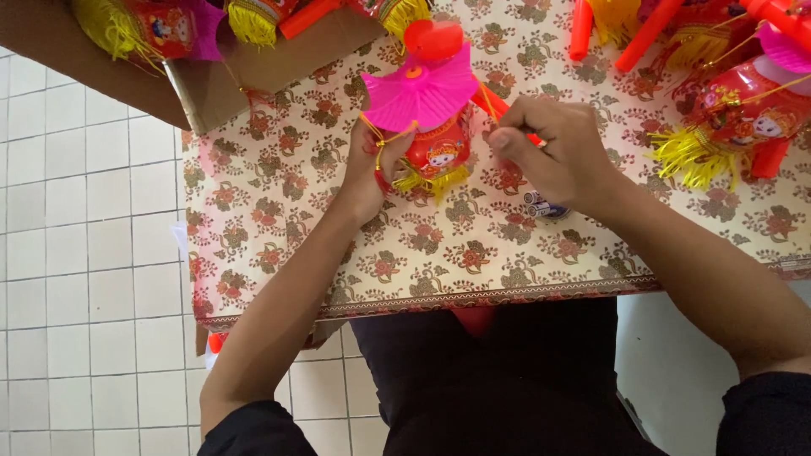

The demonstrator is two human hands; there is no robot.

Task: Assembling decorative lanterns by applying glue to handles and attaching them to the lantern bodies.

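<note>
Your left hand grips the red lantern upright above the floral table, steadying it, while your right hand pinches closed on its orange stick beside the pink fan top.

The lantern stands on the table between both hands, batteries right.

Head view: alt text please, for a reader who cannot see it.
Two bare hands work on a red toy lantern with a pink paper fan top over a floral tablecloth; the left hand grips it, the right hand pinches its red stick. More lanterns lie nearby.
</note>
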